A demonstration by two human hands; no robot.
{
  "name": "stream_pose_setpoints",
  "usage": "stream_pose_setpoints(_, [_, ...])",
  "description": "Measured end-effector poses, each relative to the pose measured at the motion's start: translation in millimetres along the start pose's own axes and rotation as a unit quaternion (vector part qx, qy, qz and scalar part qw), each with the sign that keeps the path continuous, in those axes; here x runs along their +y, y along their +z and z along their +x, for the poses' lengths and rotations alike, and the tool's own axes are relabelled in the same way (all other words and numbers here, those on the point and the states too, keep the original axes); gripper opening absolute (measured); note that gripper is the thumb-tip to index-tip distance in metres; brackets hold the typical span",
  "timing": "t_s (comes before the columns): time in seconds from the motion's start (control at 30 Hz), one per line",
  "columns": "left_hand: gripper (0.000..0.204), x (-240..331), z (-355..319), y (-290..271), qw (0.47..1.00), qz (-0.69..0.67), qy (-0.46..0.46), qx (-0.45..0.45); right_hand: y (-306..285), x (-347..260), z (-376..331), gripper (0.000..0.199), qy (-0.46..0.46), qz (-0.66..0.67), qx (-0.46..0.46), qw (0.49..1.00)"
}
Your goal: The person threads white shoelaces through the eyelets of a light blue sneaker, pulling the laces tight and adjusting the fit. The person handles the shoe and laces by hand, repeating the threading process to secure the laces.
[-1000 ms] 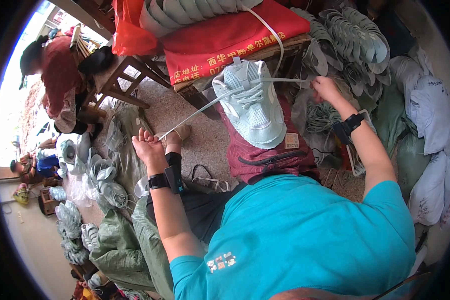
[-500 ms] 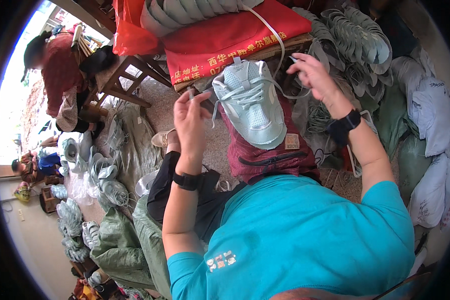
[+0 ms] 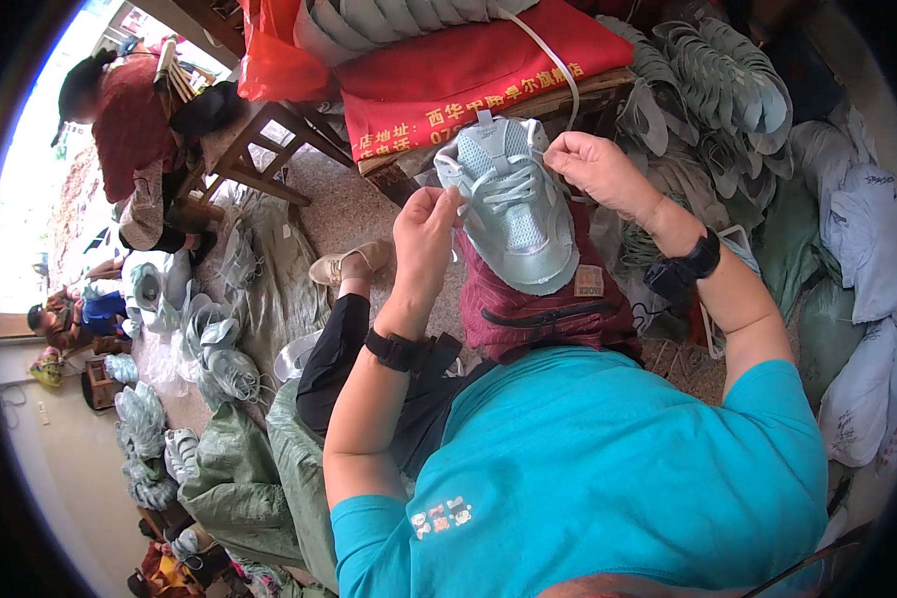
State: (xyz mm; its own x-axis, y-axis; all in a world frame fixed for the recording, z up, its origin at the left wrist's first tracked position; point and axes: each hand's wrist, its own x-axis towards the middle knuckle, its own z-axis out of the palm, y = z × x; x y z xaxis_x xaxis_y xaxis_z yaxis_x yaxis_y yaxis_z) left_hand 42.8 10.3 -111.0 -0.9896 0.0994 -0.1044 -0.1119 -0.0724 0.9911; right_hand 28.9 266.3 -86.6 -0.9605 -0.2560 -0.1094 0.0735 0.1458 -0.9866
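Observation:
A pale mint-green shoe upper (image 3: 520, 224), laced across its tongue, lies toe toward me on a maroon cloth bag (image 3: 543, 319) over my lap. At the shoe's left collar edge, my left hand (image 3: 429, 234) is closed, thumb and fingers pinched on what looks like a lace end. My right hand (image 3: 600, 177) pinches the lace by the top eyelets on the right. The fingertips cover most of what they grip. Pale laces (image 3: 506, 189) cross the middle of the shoe.
A bench ahead carries a red printed cloth (image 3: 488, 75) and a row of stacked grey-green pieces (image 3: 399, 25). More shoe parts (image 3: 723, 90) hang at right beside white sacks (image 3: 872, 229). Green sacks (image 3: 239, 488) lie left. Another person (image 3: 130, 130) sits by a wooden stool (image 3: 259, 149).
Both hands have moved inward from beside the shoe to its upper edges. Their fingers are now pinched close to the eyelets. The view has shifted slightly.

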Motion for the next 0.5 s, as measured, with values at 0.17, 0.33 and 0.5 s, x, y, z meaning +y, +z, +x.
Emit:
stream_pose_setpoints(0.17, [0.019, 2.8, 6.8, -1.8, 1.000, 0.029, 0.004, -0.002, -2.9, -6.3, 1.0, 0.014, 0.029, 0.011, -0.010, 0.999])
stream_pose_setpoints(0.33, [0.019, 9.6, 19.1, 0.7, 0.969, 0.240, 0.059, 0.017, -14.4, 3.4, 17.8, 0.011, 0.035, -0.008, -0.022, 0.999])
stream_pose_setpoints(0.5, [0.015, 38.7, 23.7, -7.7, 0.882, 0.441, 0.158, -0.054, -14.3, -21.9, 29.4, 0.011, -0.059, -0.311, -0.013, 0.948])
